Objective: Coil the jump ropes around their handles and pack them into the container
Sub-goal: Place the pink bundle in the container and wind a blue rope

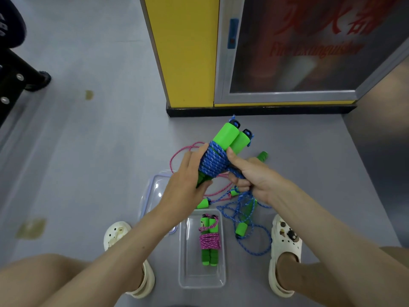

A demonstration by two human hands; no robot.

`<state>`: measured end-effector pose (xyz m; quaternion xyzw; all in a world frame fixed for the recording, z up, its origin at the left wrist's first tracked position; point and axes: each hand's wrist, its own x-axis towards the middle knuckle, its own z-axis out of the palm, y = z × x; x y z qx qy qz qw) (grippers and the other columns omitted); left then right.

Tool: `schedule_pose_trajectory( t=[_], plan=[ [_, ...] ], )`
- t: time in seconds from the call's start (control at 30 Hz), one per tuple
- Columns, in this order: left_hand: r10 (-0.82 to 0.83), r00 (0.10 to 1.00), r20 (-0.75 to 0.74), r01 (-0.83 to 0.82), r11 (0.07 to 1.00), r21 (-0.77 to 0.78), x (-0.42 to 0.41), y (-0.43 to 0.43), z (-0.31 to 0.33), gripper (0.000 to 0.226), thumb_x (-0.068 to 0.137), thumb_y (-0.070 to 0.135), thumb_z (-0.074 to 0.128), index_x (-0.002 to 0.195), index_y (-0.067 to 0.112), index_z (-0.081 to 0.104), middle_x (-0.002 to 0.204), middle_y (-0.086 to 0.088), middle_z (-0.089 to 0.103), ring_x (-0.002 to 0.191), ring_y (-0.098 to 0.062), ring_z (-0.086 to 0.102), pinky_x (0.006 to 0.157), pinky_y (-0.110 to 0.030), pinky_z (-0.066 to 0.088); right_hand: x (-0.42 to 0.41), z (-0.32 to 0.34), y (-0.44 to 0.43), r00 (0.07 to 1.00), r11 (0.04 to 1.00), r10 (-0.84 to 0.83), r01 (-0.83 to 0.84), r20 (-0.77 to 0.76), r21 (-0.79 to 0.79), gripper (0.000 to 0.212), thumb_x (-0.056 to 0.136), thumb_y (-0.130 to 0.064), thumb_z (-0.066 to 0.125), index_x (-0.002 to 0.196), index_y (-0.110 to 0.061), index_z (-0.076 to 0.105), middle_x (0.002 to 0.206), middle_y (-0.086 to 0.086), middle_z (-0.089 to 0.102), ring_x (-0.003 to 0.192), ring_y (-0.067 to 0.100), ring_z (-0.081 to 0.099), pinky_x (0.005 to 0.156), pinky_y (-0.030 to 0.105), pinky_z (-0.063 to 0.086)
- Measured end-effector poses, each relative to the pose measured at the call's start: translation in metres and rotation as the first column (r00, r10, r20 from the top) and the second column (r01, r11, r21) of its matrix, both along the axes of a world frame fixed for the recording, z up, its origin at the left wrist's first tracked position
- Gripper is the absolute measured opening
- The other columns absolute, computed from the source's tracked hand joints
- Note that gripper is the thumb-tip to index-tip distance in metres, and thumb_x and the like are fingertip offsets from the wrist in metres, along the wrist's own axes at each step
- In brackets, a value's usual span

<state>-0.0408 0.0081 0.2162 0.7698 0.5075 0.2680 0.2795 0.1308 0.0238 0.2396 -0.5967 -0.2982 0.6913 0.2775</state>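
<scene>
Item in hand: blue braided jump rope (213, 163), wound in many close turns about the middle of its pair of green foam handles (225, 136), held raised above the grey floor (99, 151); left hand (188, 176) gripped round the lower part of the handles and coil; right hand (252, 176) closed on the running blue cord just beside the coil, thumb up against the handles; the tail drops from that hand toward the floor, so the winding is judged nearly finished but not tied off. Packed: one pink jump rope (209, 240), coiled on its green handles, lying in the clear rectangular plastic container (183, 258) on the floor between the white clogs (285, 238). Outstanding: loose pink cord (177, 151) and loose blue cord (254, 249), tangled on the floor beyond the container with several green handles among them, apparently at least two ropes to coil; clear lid (155, 185) lying off, beside the container.
</scene>
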Motion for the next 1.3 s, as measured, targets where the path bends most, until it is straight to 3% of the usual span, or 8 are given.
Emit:
schedule_pose_trajectory(
  t=[0.3,0.47,0.63,0.73,0.8,0.93,1.17,1.3],
  plan=[
    [0.142,0.862,-0.487,0.042,0.937,0.347,-0.005,-0.003,-0.001,0.107,0.037,-0.014,0.077,0.133,0.014,0.04,0.11,-0.012,0.065,0.062,-0.025,0.061,0.041,-0.022,0.029,-0.003,0.0,0.0,0.998,0.997,0.047,-0.049,-0.04,-0.063,0.022,0.096,-0.011,0.05,0.108,0.005,0.059,0.062,0.007,0.058,0.04,0.005,0.038,0.04,0.016,0.031],
    [0.168,0.863,-0.476,0.07,0.894,0.443,-0.004,-0.001,-0.001,0.089,0.039,-0.015,0.076,0.124,0.002,0.056,0.11,-0.013,0.068,0.073,-0.03,0.066,0.051,-0.033,0.052,-0.004,-0.001,-0.001,0.989,0.999,-0.006,-0.001,-0.15,-0.047,0.033,0.089,-0.039,0.061,0.104,-0.01,0.063,0.08,0.006,0.063,0.053,0.009,0.046,0.05,0.016,0.029],
    [0.105,0.885,-0.454,0.118,0.892,0.436,-0.004,0.002,-0.008,0.083,0.05,-0.008,0.081,0.128,0.002,0.054,0.116,-0.012,0.066,0.085,-0.028,0.065,0.063,-0.035,0.056,-0.005,-0.002,0.0,0.993,0.992,-0.114,0.112,-0.037,-0.063,0.038,0.081,-0.053,0.064,0.085,-0.016,0.06,0.058,0.0,0.058,0.033,0.003,0.03,0.056,0.017,0.029],
    [0.015,0.943,-0.334,0.066,0.971,0.231,-0.002,0.0,-0.006,0.077,0.073,0.027,0.08,0.139,0.012,0.044,0.133,-0.001,0.054,0.104,-0.018,0.057,0.074,-0.031,0.054,-0.003,-0.002,0.002,0.991,0.99,-0.131,0.132,0.025,-0.04,0.035,0.079,-0.049,0.066,0.086,-0.016,0.061,0.049,-0.001,0.051,0.037,0.007,0.029,0.05,0.02,0.032],
    [0.038,0.997,-0.07,-0.047,0.99,-0.133,0.001,0.0,0.005,0.078,0.079,0.053,0.064,0.144,0.021,0.033,0.134,0.009,0.044,0.109,-0.005,0.05,0.083,-0.025,0.048,-0.002,0.0,0.003,0.993,0.994,-0.112,0.112,0.049,-0.009,0.032,0.08,-0.046,0.065,0.089,-0.014,0.062,0.047,-0.002,0.049,0.041,0.009,0.029,0.052,0.023,0.033],
    [0.332,0.911,0.245,-0.096,0.748,-0.657,-0.006,0.012,0.019,0.073,0.073,0.058,0.059,0.137,0.027,0.043,0.124,0.002,0.055,0.098,-0.009,0.061,0.075,-0.023,0.055,-0.003,0.006,0.003,0.994,0.998,-0.029,0.022,0.102,0.066,0.025,0.084,-0.036,0.064,0.079,-0.012,0.06,0.047,0.0,0.049,0.048,0.013,0.032,0.054,0.024,0.033],
    [0.454,0.778,0.435,0.219,0.454,-0.864,-0.011,0.01,0.028,0.056,0.071,0.033,0.069,0.122,0.011,0.057,0.104,-0.015,0.071,0.083,-0.027,0.071,0.066,-0.032,0.058,0.0,0.014,-0.003,0.987,0.978,0.161,-0.162,0.017,0.13,0.028,0.089,-0.032,0.058,0.072,-0.01,0.057,0.044,-0.002,0.047,0.039,0.009,0.025,0.051,0.024,0.03],
    [0.472,0.748,0.467,0.233,0.472,-0.85,-0.008,0.008,0.029,0.052,0.073,0.024,0.07,0.121,0.009,0.058,0.098,-0.016,0.071,0.075,-0.028,0.069,0.064,-0.036,0.059,-0.001,0.011,-0.002,0.983,0.968,0.185,-0.186,0.022,0.166,0.036,0.089,-0.038,0.058,0.071,-0.006,0.058,0.042,-0.002,0.048,0.043,0.013,0.025,0.054,0.026,0.031]
  ],
)
